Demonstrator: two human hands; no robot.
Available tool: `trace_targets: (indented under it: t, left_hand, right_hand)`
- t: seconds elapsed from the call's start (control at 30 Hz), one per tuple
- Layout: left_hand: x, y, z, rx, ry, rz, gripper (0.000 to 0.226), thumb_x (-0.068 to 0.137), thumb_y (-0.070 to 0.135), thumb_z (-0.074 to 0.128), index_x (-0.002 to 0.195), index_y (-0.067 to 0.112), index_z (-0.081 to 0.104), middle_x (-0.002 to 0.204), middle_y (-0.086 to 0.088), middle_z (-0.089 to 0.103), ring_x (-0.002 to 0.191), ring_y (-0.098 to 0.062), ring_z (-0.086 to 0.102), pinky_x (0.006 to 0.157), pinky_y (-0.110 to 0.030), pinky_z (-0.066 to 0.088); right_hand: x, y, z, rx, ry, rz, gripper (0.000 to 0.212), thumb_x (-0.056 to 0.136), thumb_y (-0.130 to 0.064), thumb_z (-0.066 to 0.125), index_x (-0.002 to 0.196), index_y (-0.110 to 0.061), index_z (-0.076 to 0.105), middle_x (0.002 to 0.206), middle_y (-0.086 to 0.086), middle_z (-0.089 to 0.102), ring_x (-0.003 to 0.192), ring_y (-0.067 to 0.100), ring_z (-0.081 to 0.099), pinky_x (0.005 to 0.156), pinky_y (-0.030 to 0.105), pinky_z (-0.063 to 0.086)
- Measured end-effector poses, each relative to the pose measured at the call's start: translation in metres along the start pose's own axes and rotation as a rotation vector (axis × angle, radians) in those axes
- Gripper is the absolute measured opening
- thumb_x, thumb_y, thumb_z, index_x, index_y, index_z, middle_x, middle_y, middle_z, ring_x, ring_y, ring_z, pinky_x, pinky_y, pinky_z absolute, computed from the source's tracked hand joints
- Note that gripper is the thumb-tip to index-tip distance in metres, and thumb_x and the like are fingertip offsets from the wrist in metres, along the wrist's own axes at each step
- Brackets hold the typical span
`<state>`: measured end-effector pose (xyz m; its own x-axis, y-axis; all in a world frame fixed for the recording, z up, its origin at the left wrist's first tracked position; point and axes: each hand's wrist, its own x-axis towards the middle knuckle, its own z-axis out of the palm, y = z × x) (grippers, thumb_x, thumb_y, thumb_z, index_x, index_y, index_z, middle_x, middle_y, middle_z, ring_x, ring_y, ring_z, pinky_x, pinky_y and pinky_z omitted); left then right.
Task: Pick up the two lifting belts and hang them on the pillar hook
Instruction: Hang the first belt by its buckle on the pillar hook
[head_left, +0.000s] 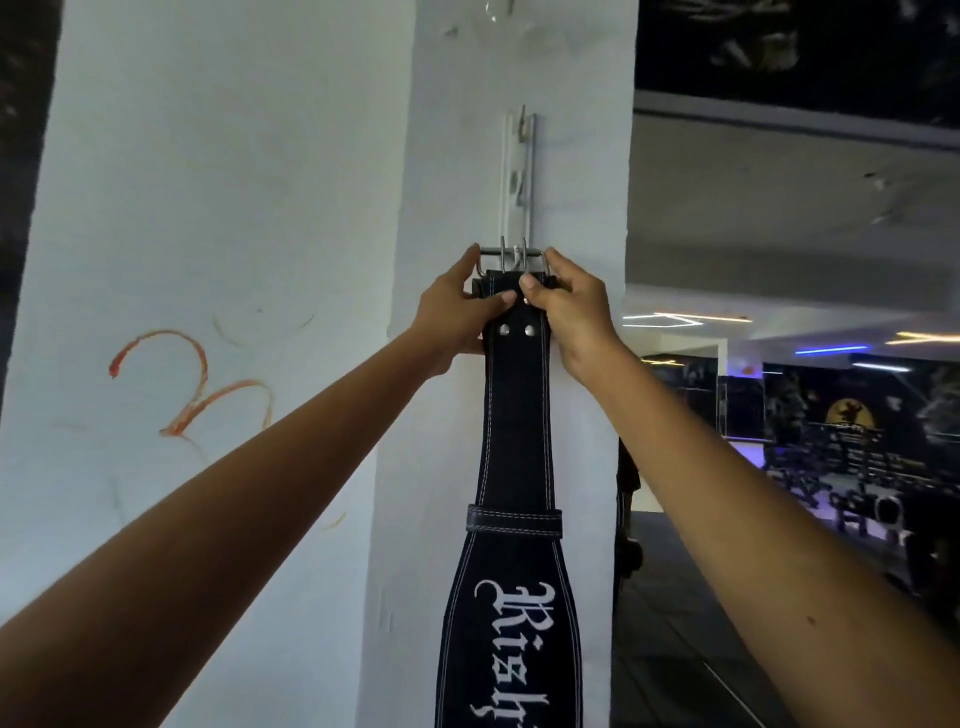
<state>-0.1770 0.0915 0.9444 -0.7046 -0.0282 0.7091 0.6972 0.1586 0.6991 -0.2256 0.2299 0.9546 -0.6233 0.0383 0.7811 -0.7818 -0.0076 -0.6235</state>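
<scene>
A black lifting belt (514, 441) with white stitching and white gothic lettering hangs down the front of a white pillar (571, 182). Its steel buckle (511, 260) sits at the lowest hook of a white hook rail (517, 176) screwed to the pillar. My left hand (457, 306) grips the belt's top end and the buckle's left side. My right hand (571, 306) grips the top end and the buckle's right side. Whether the buckle rests over the hook I cannot tell. Only one belt is clearly visible.
The pillar's left face (208, 260) bears an orange scrawl (192, 384). To the right lies a dim gym hall with dark equipment (841, 483), blue and white ceiling lights and a dark floor. Upper hooks on the rail hold nothing.
</scene>
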Motion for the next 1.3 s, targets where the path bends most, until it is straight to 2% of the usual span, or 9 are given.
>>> trace_targets:
  t: [0.23,0.33,0.4,0.5,0.57,0.73,0.83,0.97,1.3]
  left_hand:
    - [-0.024,-0.02,0.004,0.084,0.081,0.085,0.073,0.088,0.028,0.068,0.149,0.037,0.03,0.109,-0.007,0.063,0.098,-0.018,0.067,0.062,-0.03,0.061]
    - [-0.042,-0.033,0.006,0.208,0.203,0.114,0.062,0.082,0.034,0.072,0.138,0.027,0.047,0.117,-0.009,0.06,0.104,-0.024,0.064,0.077,-0.04,0.061]
    - [-0.061,-0.043,0.008,0.289,0.279,0.146,0.054,0.08,0.034,0.073,0.129,0.021,0.054,0.115,-0.007,0.06,0.098,-0.021,0.063,0.082,-0.033,0.056]
    - [-0.096,-0.054,0.008,0.3,0.338,0.15,0.036,0.082,0.033,0.072,0.113,0.017,0.063,0.1,-0.001,0.067,0.079,-0.008,0.062,0.068,-0.011,0.047]
    - [-0.121,-0.064,0.009,0.254,0.319,0.097,0.029,0.083,0.034,0.072,0.105,0.016,0.066,0.086,0.002,0.069,0.074,-0.008,0.064,0.068,-0.019,0.053]
    - [-0.187,-0.105,0.007,0.108,0.25,-0.147,0.02,0.084,0.029,0.07,0.093,0.011,0.069,0.077,-0.01,0.072,0.067,-0.02,0.069,0.068,-0.044,0.061]
    - [-0.236,-0.14,0.0,0.095,0.247,-0.292,0.018,0.085,0.027,0.068,0.088,0.009,0.07,0.075,-0.012,0.072,0.065,-0.021,0.069,0.065,-0.04,0.061]
    - [-0.314,-0.193,-0.008,0.1,0.209,-0.514,0.016,0.086,0.022,0.067,0.086,0.006,0.07,0.073,-0.011,0.071,0.063,-0.018,0.067,0.059,-0.027,0.054]
    - [-0.489,-0.307,0.002,0.158,0.173,-1.072,0.017,0.087,0.018,0.065,0.088,0.002,0.069,0.07,-0.009,0.069,0.063,-0.021,0.066,0.066,-0.037,0.06]
  right_hand:
    - [-0.031,0.008,-0.002,-0.122,0.024,-0.024,0.062,0.092,-0.023,0.067,0.149,-0.021,0.04,0.147,0.007,0.052,0.131,0.023,0.053,0.111,0.04,0.043]
    - [-0.06,0.003,0.001,-0.252,0.124,-0.089,0.057,0.09,-0.019,0.069,0.143,-0.014,0.049,0.131,0.018,0.063,0.111,0.028,0.062,0.098,0.031,0.048]
    - [-0.08,0.007,0.001,-0.312,0.233,-0.159,0.047,0.086,-0.017,0.073,0.13,-0.009,0.061,0.12,0.011,0.065,0.106,0.024,0.061,0.093,0.03,0.049]
    - [-0.114,0.022,0.003,-0.338,0.352,-0.261,0.02,0.083,-0.016,0.075,0.101,-0.008,0.069,0.089,0.001,0.057,0.079,0.012,0.058,0.073,0.024,0.049]
    - [-0.141,0.032,0.006,-0.298,0.333,-0.243,0.011,0.084,-0.016,0.074,0.09,-0.009,0.067,0.07,-0.007,0.056,0.061,-0.001,0.053,0.061,0.016,0.045]
    - [-0.225,0.06,0.015,-0.192,0.15,-0.011,0.008,0.087,-0.019,0.072,0.086,-0.013,0.067,0.069,-0.004,0.067,0.063,0.009,0.067,0.06,0.024,0.056]
    - [-0.285,0.08,0.017,-0.108,0.057,0.157,0.01,0.089,-0.019,0.07,0.088,-0.01,0.067,0.072,0.008,0.07,0.058,0.013,0.067,0.046,0.025,0.054]
    - [-0.371,0.126,0.021,-0.09,-0.051,0.46,0.007,0.09,-0.018,0.07,0.087,-0.012,0.067,0.072,0.009,0.07,0.059,0.013,0.068,0.048,0.027,0.056]
    - [-0.546,0.237,0.021,-0.102,-0.146,1.166,0.014,0.088,-0.013,0.071,0.092,-0.001,0.067,0.072,0.011,0.069,0.061,0.02,0.068,0.058,0.028,0.061]
